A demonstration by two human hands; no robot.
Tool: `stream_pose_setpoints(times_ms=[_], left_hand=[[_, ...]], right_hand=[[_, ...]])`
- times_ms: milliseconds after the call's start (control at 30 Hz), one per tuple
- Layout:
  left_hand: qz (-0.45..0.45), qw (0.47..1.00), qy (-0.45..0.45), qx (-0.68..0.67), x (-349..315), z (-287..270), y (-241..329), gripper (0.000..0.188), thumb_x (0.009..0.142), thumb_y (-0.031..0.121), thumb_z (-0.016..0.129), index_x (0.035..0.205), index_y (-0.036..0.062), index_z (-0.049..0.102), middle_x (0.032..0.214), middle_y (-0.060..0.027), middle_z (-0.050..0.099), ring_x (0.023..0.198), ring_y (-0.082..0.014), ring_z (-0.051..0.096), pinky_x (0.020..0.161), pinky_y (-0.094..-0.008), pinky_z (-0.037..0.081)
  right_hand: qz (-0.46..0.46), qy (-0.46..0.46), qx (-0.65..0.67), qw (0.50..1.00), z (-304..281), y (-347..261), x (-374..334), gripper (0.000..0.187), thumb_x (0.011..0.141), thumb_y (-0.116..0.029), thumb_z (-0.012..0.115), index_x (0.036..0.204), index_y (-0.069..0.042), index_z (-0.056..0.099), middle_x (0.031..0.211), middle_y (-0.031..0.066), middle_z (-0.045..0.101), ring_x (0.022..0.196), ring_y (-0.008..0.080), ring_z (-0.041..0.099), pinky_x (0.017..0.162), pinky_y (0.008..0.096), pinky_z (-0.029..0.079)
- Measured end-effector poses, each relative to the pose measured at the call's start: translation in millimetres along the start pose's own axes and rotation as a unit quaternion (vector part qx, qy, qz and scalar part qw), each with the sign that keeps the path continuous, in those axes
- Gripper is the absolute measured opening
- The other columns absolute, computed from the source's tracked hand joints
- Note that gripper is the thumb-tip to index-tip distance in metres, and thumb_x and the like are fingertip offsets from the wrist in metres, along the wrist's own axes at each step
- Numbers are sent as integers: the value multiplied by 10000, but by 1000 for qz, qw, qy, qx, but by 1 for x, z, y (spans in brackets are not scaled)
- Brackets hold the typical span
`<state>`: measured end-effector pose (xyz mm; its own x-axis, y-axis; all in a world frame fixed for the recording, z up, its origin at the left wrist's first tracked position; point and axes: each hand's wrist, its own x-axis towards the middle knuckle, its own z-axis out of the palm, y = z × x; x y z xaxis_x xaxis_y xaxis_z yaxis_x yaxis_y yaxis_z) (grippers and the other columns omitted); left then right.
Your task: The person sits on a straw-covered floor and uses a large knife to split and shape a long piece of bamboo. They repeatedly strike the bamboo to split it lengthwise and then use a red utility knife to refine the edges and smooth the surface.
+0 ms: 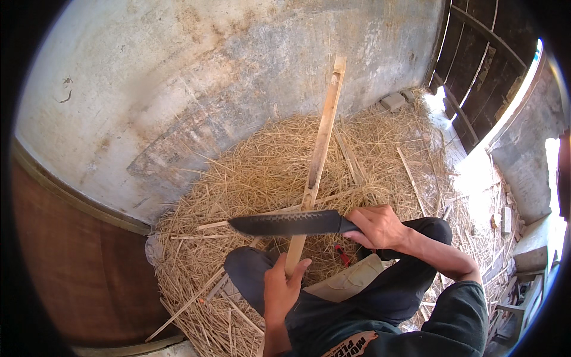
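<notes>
My left hand (282,289) is closed round the near end of a split bamboo strip (322,143), which slants up and away toward the wall. The strip's hollow inner side and node marks show. My right hand (377,227) grips the handle of a large black knife (285,224). Its broad blade points left and lies across the strip a little above my left hand; whether it touches the bamboo I cannot tell. Below the blade, a pale cloth-like piece (348,278) rests across my lap, and a small red-handled object (342,256) lies between my legs.
Loose straw (267,160) covers the ground around my crossed legs, with several bamboo strips (410,178) scattered in it. A stained wall (208,89) rises ahead. At left is a brown wooden panel (77,256), at far right a dark slatted door (476,65). A grey block (393,102) lies by the wall.
</notes>
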<state>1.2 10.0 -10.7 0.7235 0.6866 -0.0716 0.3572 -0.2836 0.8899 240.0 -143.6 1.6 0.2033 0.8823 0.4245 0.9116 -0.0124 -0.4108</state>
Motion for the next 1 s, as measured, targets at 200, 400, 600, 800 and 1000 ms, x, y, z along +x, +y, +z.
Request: stream_pose_setpoints(times_ms=[200,400,600,800,1000], left_hand=[[-30,996,-18,82,-6,-1,10,357,965,314,751,987,-29,653,671,-115,663,580,-158,634,559,-325,469],[12,997,-9,77,-14,2,14,366,968,369,727,972,16,633,680,-187,642,612,-390,652,561,-447,484],[57,995,-13,78,-17,3,14,317,966,253,736,1131,-9,668,757,-126,713,699,-199,736,630,-327,549],[241,953,166,79,-20,14,30,290,894,103,759,1153,13,663,846,-97,719,745,-231,708,704,-343,552],[264,931,-221,-122,-52,26,17,445,805,58,829,1192,10,614,1098,-112,692,1006,-218,663,922,-337,513]], right_hand=[[221,236,227,918,31,26,26,333,1017,-311,681,918,-83,460,725,59,619,507,91,474,449,306,431],[313,219,482,789,10,19,54,363,990,-235,724,962,-125,378,671,-57,471,477,9,422,390,216,318],[307,277,566,714,18,16,66,290,992,-108,681,981,-142,393,627,-49,417,441,49,372,408,238,323],[276,328,591,684,18,28,85,224,1013,-60,597,990,-137,388,645,-32,417,467,74,399,447,277,370],[235,382,613,650,2,37,105,220,1007,-51,594,982,-149,399,656,-25,430,497,79,407,495,280,385]])
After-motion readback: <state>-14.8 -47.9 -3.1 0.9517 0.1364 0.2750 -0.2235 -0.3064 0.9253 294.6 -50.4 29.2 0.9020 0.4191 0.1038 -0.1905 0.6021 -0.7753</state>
